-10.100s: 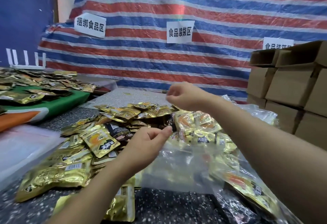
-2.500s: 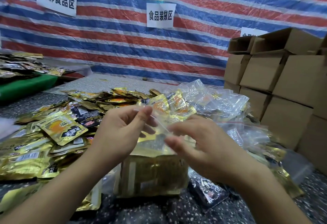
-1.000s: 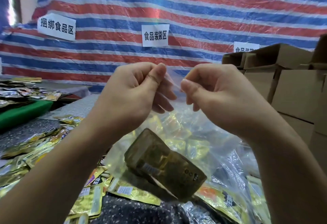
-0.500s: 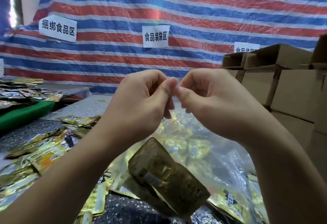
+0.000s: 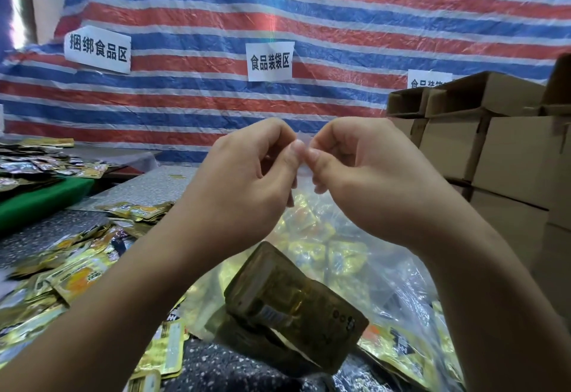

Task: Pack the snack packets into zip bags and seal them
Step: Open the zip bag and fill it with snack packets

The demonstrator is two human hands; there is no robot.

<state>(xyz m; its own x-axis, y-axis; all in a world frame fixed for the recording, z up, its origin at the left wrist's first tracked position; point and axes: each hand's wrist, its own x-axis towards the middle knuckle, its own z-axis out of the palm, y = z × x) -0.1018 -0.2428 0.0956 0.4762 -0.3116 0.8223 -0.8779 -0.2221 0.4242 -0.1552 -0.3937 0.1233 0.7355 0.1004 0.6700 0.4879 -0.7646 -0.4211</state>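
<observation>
Your left hand [image 5: 247,181] and right hand [image 5: 364,175] pinch the zip bag [image 5: 386,271] top, gold packets [image 5: 296,305] inside, above the desk [image 5: 216,370].

Evenly lit indoor scene, bright and soft, seen through a wide-angle lens.

Strong daylight flares white along a narrow strip at the top left corner. A thin vertical streak of lens glare crosses the striped tarp [image 5: 309,20] above the middle paper sign [image 5: 269,60]. Shadows are faint. The gold snack packets [image 5: 74,277] glint. The cardboard boxes [image 5: 494,144] bend and smear towards the right edge, and the forearms blur softly at the bottom.
</observation>
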